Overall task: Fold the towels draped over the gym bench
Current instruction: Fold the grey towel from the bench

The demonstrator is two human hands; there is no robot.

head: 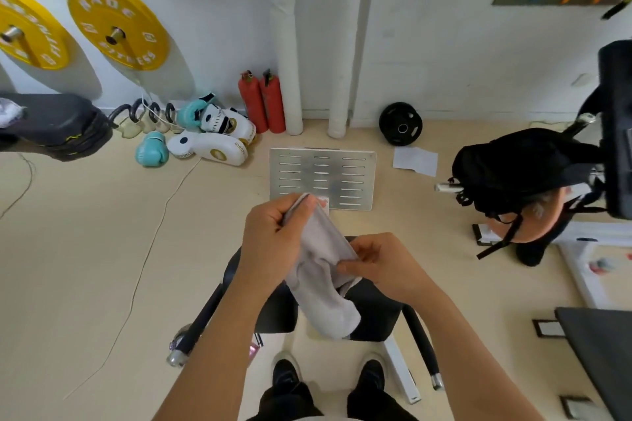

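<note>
A pale grey towel [319, 270] hangs bunched between my hands, lifted above the black gym bench [372, 311]. My left hand [273, 236] grips its upper end, fingers curled over the cloth's top edge. My right hand [379, 263] pinches the towel's side lower down, near its middle. The loose bottom of the towel droops toward the bench seat. Most of the bench is hidden behind my arms and the cloth.
A slotted metal plate [321, 178] lies on the floor ahead. Boxing gloves [205, 137], two red fire extinguishers [261, 102] and a black weight plate [400, 124] sit by the wall. A black backpack [519, 167] rests at right. Another black bench [51, 123] stands at left.
</note>
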